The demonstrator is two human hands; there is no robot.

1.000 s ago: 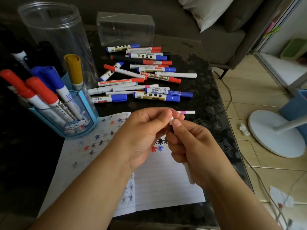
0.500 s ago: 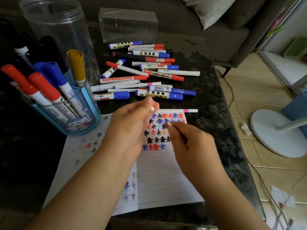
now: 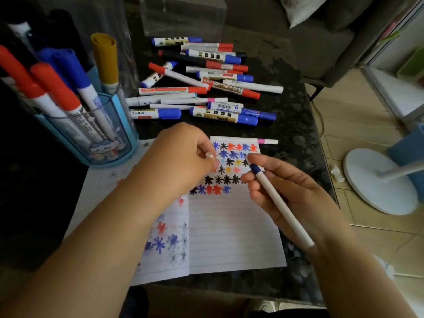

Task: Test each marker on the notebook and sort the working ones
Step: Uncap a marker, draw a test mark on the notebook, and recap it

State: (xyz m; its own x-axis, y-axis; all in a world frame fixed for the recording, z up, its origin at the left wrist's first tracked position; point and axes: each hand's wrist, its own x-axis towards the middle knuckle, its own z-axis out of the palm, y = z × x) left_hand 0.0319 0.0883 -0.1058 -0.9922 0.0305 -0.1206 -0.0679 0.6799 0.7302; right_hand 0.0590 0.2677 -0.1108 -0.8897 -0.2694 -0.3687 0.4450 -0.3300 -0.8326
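Note:
My right hand (image 3: 291, 193) grips a slim white marker (image 3: 281, 205) whose uncapped blue end points up and left over the notebook (image 3: 229, 235). The page carries rows of blue, red, black and orange star marks (image 3: 229, 166). My left hand (image 3: 181, 161) hovers over the page's upper left and pinches a small white cap (image 3: 209, 154) between thumb and fingers. A pile of several capped markers (image 3: 206, 83) lies on the dark table behind the notebook. One thin white marker with a pink band (image 3: 261, 141) lies along the page's top edge.
A blue pen holder (image 3: 110, 143) with several red, blue and yellow capped markers stands at the left. A clear tall jar (image 3: 119, 24) and a clear box (image 3: 183, 14) stand behind. The table's right edge (image 3: 321, 157) drops to a tiled floor with a white fan base (image 3: 376, 182).
My hands pulled apart: the left took the cap off and drew left, the right lowered the marker, now showing its blue end. The star marks came into view.

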